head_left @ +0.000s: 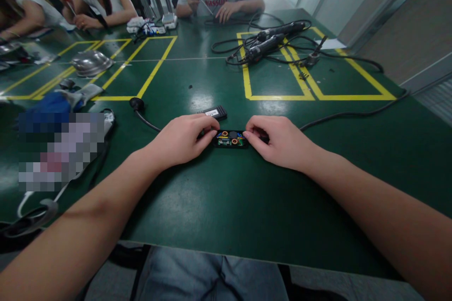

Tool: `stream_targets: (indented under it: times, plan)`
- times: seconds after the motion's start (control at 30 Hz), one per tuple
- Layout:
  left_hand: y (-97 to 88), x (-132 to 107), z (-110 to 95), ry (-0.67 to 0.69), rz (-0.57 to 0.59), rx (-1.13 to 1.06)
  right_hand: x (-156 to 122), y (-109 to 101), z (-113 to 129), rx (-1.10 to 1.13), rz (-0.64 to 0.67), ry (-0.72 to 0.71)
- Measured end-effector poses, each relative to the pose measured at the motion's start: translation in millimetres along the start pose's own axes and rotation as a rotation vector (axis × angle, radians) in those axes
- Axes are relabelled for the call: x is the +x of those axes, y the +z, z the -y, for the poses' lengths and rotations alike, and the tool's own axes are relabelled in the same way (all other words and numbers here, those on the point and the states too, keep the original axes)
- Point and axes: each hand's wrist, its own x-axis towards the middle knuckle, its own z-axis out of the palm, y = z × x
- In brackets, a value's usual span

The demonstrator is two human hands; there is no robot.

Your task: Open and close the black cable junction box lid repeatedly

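An opened black adapter case (231, 140) lies on the green table with its circuit board, copper coils and coloured wires facing up. My left hand (185, 138) pinches its left end between thumb and fingers. At the right end, my right hand (282, 141) grips the case edge the same way; its curled fingertips are partly hidden. Just behind the left fingers rests a black case cover (216, 113) with a white label. A black cable with a plug (137, 103) runs in under my left hand, and another black cable (339, 115) leaves on the right.
Black handheld tools with tangled cords (264, 47) lie at the back right inside yellow tape. A metal bowl (92, 62), a blue cloth-like item (52, 106) and a blurred pouch (67, 150) are on the left of the table (197, 207). Several people sit across.
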Motion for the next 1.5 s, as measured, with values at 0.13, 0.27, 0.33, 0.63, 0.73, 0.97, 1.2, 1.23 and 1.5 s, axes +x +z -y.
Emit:
stream_targets:
  times: [0.13,0.27,0.33,0.63,0.73,0.97,1.2,1.23,1.5]
  plan:
    - [0.2,0,0,0.012,0.025,0.002,0,1,2,0.004,-0.007,0.017]
    - [0.7,1,-2,0.018,0.047,0.016,1,1,2,0.007,-0.006,0.025]
    - [1.3,1,-3,0.023,0.049,0.038,1,1,2,0.000,-0.010,0.025]
    - [0.2,-2,0,0.234,-0.160,0.157,0,1,0,0.002,-0.040,-0.017]
    - [-2.1,-4,-5,0.299,-0.188,0.113,0,1,-1,0.010,-0.047,-0.036]
    - [-3.3,-7,-19,0.390,-0.165,0.078,0,0,0,0.009,-0.045,-0.027]
    - [-2.9,-7,-13,0.408,-0.203,0.140,0,0,-1,0.013,-0.052,-0.049]
    - [-2.8,-7,-13,0.413,-0.211,0.139,0,0,-1,0.013,-0.052,-0.052]
    - [-2.6,-6,-15,0.393,-0.100,0.162,0,1,-2,0.003,-0.053,-0.046]
